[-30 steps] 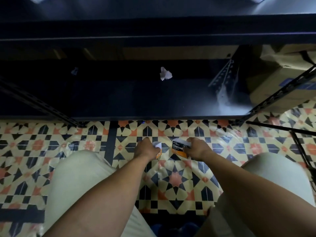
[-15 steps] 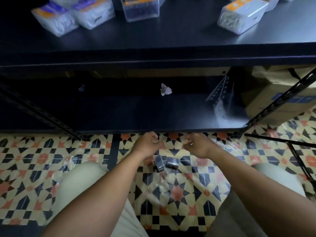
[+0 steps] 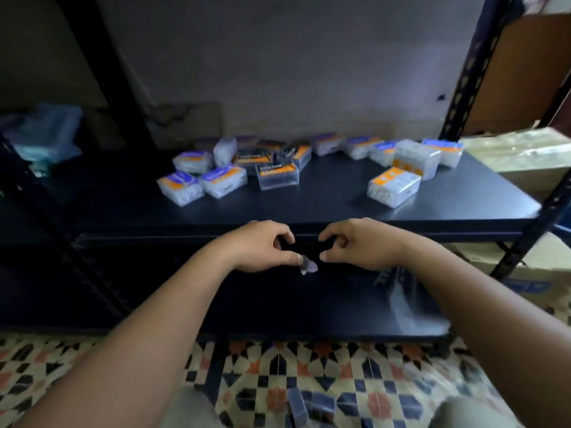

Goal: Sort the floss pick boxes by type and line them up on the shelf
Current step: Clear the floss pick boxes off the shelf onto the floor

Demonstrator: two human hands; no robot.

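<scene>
Several floss pick boxes lie scattered on the black middle shelf (image 3: 318,208). White-pick boxes with orange and purple labels sit at the left (image 3: 180,188) and right (image 3: 394,186). Clear boxes of dark charcoal picks (image 3: 278,175) cluster in the middle. Two more small boxes (image 3: 309,406) lie on the tiled floor between my knees. My left hand (image 3: 262,245) and my right hand (image 3: 355,242) hover side by side just in front of the shelf's front edge. Their fingers are loosely curled and hold nothing.
A crumpled white scrap (image 3: 309,267) lies on the lower shelf (image 3: 278,307) behind my thumbs. Black perforated uprights (image 3: 469,72) frame the shelf. Cardboard boxes (image 3: 525,72) stand at the right, and a plastic bag (image 3: 46,134) at the far left.
Both hands let go of the two boxes, which now lie on the floor, and rose from the floor to the middle shelf's edge. My view tilted up to the scattered boxes.
</scene>
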